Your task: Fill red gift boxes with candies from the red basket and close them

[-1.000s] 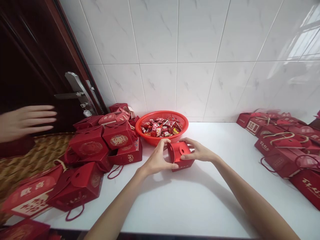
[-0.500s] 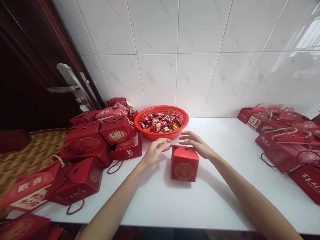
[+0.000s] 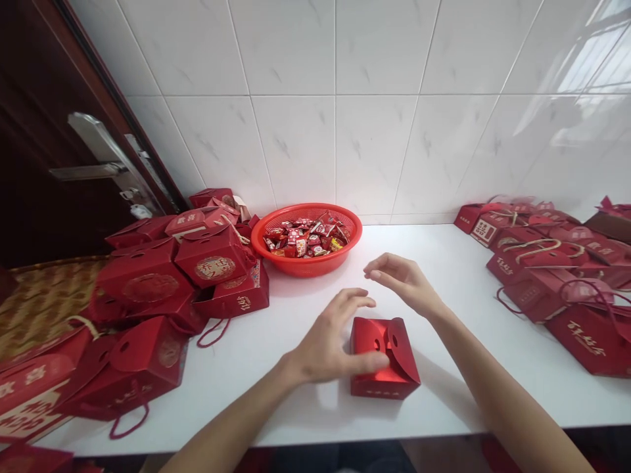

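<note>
A small red gift box [image 3: 377, 335] stands on the white table [image 3: 305, 414] in front of me, its curved top flaps with round holes folded together. My left hand [image 3: 338, 341] is at the box's left side with fingers spread, its thumb over the top flaps; whether the thumb touches is hard to tell. Behind the box, my right hand [image 3: 401, 282] hovers with bent fingers apart and nothing in it. Beyond both hands sits a red plastic basket [image 3: 310, 266] holding many wrapped candies [image 3: 300, 244].
Red gift boxes [image 3: 148, 279] are piled at the left, some with cord handles. More red boxes [image 3: 547, 292] lie in rows at the right. A tiled wall [image 3: 374, 151] rises behind the table, and a dark door [image 3: 29, 164] is at the left.
The box has been turned, showing its top flaps, and sits nearer to me. My left hand has come nearer and opened wider beside it. My right hand is now behind the box. The view has shifted.
</note>
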Motion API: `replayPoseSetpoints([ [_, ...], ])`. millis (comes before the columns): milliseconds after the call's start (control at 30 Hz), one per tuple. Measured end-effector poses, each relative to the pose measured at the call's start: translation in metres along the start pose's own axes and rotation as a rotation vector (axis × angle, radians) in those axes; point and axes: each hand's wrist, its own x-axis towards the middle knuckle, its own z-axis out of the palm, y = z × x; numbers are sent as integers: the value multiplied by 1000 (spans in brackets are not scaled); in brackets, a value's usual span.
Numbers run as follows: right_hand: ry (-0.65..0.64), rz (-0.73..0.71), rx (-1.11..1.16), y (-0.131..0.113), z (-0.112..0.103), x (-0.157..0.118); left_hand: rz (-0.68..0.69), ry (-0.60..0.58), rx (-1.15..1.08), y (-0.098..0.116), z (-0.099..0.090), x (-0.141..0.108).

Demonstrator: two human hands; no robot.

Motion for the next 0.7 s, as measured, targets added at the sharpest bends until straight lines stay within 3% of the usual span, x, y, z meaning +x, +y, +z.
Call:
replayPoseSetpoints([
  [133, -148, -96, -208, -18, -11, -37, -18, -30, 176, 11, 18, -4],
  [233, -257, -114, -316, -18, -9, -52, -9, -4, 200, 7, 12, -1],
  [300, -276, -110, -354, -15, -6, -53, -18, 59, 217, 0, 3, 3],
  [467, -161, -183, -361, -13, 5, -40, -48, 281, 149, -18, -20, 11],
  [600, -221, -225, -327, -11, 16, -37, -137, 503, 42, -28, -31, 15],
  [700, -222, -273, -332, -7, 23, -38, -159, 535, 26, -35, -35, 17],
])
